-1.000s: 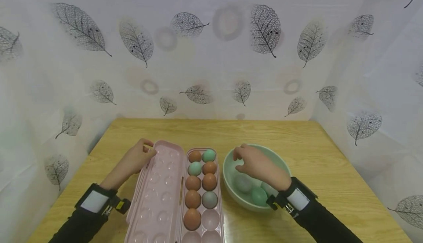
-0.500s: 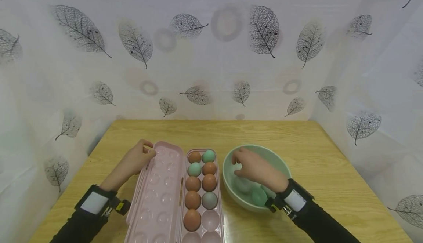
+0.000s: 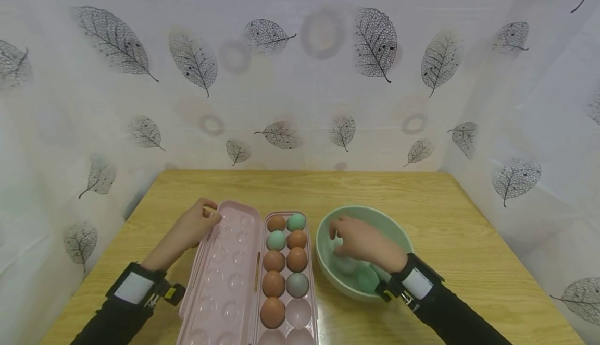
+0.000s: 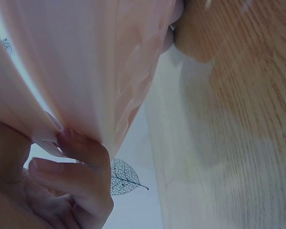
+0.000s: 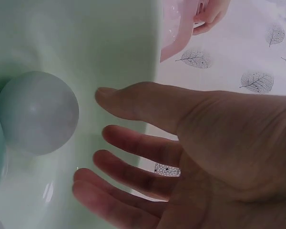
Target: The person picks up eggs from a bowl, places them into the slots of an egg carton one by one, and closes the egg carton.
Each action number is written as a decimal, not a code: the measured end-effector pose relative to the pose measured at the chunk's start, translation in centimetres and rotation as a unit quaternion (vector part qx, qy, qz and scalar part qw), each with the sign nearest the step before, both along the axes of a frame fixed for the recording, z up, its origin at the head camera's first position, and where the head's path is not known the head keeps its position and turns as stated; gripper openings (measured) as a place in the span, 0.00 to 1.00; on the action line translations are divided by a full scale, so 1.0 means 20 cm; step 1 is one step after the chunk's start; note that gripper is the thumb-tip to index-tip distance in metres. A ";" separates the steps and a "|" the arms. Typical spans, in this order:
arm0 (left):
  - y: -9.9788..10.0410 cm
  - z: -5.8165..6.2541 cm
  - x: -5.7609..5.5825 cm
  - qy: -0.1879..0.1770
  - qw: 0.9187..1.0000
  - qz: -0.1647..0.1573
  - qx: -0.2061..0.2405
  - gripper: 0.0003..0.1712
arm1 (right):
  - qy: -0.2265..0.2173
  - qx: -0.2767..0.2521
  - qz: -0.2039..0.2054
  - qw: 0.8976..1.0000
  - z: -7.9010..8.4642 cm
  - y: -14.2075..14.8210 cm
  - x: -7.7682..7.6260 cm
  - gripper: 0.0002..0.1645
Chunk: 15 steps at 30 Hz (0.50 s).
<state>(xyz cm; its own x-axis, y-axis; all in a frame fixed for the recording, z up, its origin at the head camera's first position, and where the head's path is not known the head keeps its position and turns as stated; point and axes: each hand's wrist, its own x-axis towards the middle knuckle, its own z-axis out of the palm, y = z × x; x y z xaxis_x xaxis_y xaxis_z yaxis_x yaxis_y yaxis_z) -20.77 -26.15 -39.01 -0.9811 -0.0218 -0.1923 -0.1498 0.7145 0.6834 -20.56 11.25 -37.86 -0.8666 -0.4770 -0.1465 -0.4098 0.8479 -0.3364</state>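
Observation:
My left hand [image 3: 193,225] pinches the far left edge of the pink lid [image 3: 225,277] of an open plastic egg box. In the left wrist view, curled fingers [image 4: 83,148] meet the lid's rim. Brown, green and grey eggs fill the far cups of the box's tray [image 3: 299,312]; nearer cups hold none. My right hand [image 3: 367,242] reaches into a pale green bowl [image 3: 391,225], fingers spread and loosely bent, holding nothing. A grey egg [image 5: 38,113] lies in the bowl just off those fingertips, with a green egg [image 3: 367,279] beside it.
The egg box and bowl stand side by side on a wooden table [image 3: 300,188], a narrow gap between them. A white sheet [image 3: 300,89] with leaf prints surrounds the table at the back and sides.
My right hand has sunk lower into the bowl, toward the grey egg. The left hand and the egg box have stayed in place.

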 end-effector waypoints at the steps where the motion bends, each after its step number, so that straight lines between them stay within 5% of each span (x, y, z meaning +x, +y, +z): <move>1: 0.00 0.00 0.00 0.000 1.000 0.000 0.001 0.32 | 0.000 0.001 0.004 1.000 0.00 0.00 0.00 0.16; 15: 0.00 -0.01 0.00 0.006 1.000 0.000 0.002 0.32 | -0.037 0.036 0.020 0.998 0.01 0.00 0.03 0.17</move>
